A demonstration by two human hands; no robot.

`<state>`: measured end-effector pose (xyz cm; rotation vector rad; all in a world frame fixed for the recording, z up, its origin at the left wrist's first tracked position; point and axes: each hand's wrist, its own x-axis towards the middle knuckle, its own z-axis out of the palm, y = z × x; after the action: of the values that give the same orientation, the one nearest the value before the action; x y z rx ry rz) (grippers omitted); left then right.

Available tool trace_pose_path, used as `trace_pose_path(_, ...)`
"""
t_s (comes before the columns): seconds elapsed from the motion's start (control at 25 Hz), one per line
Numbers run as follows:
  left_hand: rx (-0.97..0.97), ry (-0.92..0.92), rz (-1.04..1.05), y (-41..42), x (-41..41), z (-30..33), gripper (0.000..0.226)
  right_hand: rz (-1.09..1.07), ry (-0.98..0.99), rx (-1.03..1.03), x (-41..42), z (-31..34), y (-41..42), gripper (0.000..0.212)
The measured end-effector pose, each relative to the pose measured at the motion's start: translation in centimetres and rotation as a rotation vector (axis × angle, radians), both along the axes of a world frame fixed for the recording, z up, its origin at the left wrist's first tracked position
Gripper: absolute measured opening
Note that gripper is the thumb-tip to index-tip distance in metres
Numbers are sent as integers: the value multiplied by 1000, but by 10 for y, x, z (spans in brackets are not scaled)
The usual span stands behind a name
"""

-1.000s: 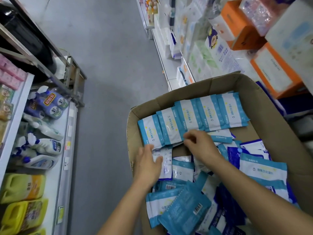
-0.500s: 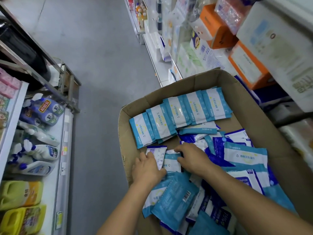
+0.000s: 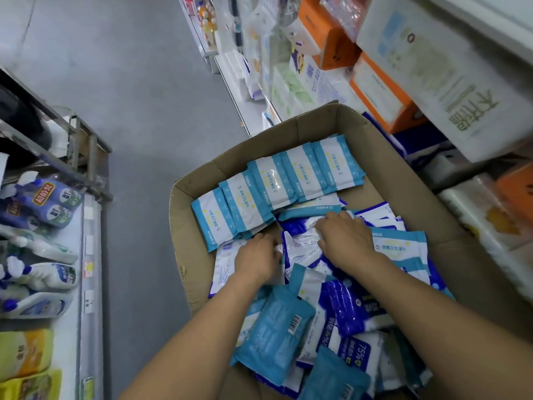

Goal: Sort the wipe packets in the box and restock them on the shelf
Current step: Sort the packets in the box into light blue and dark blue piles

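Note:
An open cardboard box [image 3: 184,220] holds wipe packets. Several light-blue and white packets [image 3: 274,183] lie in an overlapping row along its far end. The near part holds a loose pile of dark-blue packets [image 3: 354,310] and teal packets [image 3: 274,336]. My left hand [image 3: 256,258] lies knuckles up in the middle of the box, fingers curled over the edge of a white packet [image 3: 225,267]. My right hand [image 3: 343,238] rests palm down with spread fingers on a dark-blue-edged packet [image 3: 300,246]. What lies under both palms is hidden.
On the right, store shelves [image 3: 248,111] carry orange tissue boxes [image 3: 380,90] and white packs close above the box. A shelf of cleaner bottles [image 3: 43,197] and yellow jugs [image 3: 26,356] stands left. A grey aisle floor [image 3: 129,82] runs between them.
My right hand drew back from the sorted row to the loose pile, then shifted right onto a dark-blue-edged packet. My left hand moved onto the white packet near the left wall.

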<state>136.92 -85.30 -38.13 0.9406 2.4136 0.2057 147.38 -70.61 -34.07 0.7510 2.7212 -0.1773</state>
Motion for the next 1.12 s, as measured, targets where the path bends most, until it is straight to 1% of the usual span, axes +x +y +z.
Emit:
trace_pose_path(0.08, -36, 6, -35, 0, -6, -3, 25, 16, 10, -49, 1, -1, 5, 29)
trace_pose_path(0.2, 20, -74, -31, -9, -12, -1, 28, 8, 28, -159, 7, 1, 8, 33)
trace_pose_path(0.28, 20, -89, -99, -18, -16, 2, 36, 26, 9, -185, 10, 4, 3, 32)
trace_pose_path(0.4, -51, -116, -186, -28, -18, 11, 42, 46, -21, -184, 10, 5, -4, 33)
trace_pose_path(0.52, -71, -50, -249, -26, -18, 18, 32, 35, -20, -234, 12, 9, -9, 34)
trace_pose_path(0.6, -46, 5, -299, -24, -18, 25, 24, 33, -9, -334, 15, 14, -13, 30)
trace_pose_path(0.68, -6, 19, -304, -26, -18, 30, 17, 52, 3, -424, 18, 16, -17, 24)
trace_pose_path(0.76, 60, -12, -232, -34, -16, 32, 13, 72, -23, -484, 22, 19, -20, 20)
trace_pose_path(0.88, 209, -57, -91, -46, -14, 32, 21, 82, -118, -516, 24, 22, -25, 21)
trace_pose_path(0.92, 267, -84, -41, -48, -15, 32, 21, 85, -104, -513, 24, 23, -25, 18)
trace_pose_path(1.0, 380, -141, 76, -50, -17, 34, 20, 47, 21, -557, 22, 26, -24, 5)
trace_pose_path(1.08, 490, -227, 259, -48, -22, 36, 22, -85, 207, -707, 15, 27, -20, 15)
trace_pose_path(1.12, 535, -279, 362, -48, -26, 34, 22, -160, 300, -780, 9, 28, -17, 16)
